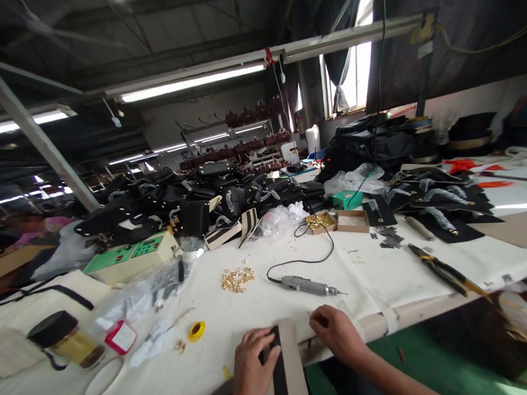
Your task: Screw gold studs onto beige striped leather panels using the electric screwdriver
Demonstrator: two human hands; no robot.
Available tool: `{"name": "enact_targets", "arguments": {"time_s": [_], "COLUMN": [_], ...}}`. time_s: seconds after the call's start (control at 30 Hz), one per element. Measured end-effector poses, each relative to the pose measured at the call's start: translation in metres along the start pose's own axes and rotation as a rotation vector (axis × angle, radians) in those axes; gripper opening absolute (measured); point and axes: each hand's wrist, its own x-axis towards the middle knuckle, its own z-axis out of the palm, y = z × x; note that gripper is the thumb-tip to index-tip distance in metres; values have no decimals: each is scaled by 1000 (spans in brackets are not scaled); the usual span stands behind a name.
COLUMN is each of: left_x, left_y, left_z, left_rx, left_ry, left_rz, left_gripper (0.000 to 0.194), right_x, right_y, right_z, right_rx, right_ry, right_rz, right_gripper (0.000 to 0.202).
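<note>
My left hand grips a beige panel with a black stripe at the table's front edge, its thumb and fingers over the dark stripe. To the right of the panel, my right hand is closed above the table edge with fingers curled in. Whether anything small sits in those fingers is hidden. A grey electric screwdriver with a thin bit lies just beyond my hands, its black cord looping back. Left of it is a loose pile of small gold metal fittings. A yellow tape roll lies nearer my left hand.
Black bags are heaped across the back. Small boxes stand behind the screwdriver; long-handled pliers lie at right. On the left are a lidded jar, a red-and-white container and a green-topped machine.
</note>
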Motion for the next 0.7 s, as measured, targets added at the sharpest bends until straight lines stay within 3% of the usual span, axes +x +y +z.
{"name": "enact_targets", "arguments": {"time_s": [0.13,0.37,0.53,0.7], "left_x": [2,4,6,7], "left_y": [-1,0,2,0], "left_z": [2,2,-1,0], "left_rx": [-45,-63,-63,-93], "left_ry": [-6,-34,-50,-73], "left_rz": [-1,-41,-45,-88], "left_gripper": [22,25,24,22], "right_x": [7,60,94,107], "right_y": [26,90,120,121], "right_z": [-55,-137,-162,-168], "right_rx": [-46,-209,-283,-351], "right_ry": [49,232,278,228], "right_rz": [81,295,380,403], "right_gripper": [24,31,41,31]}}
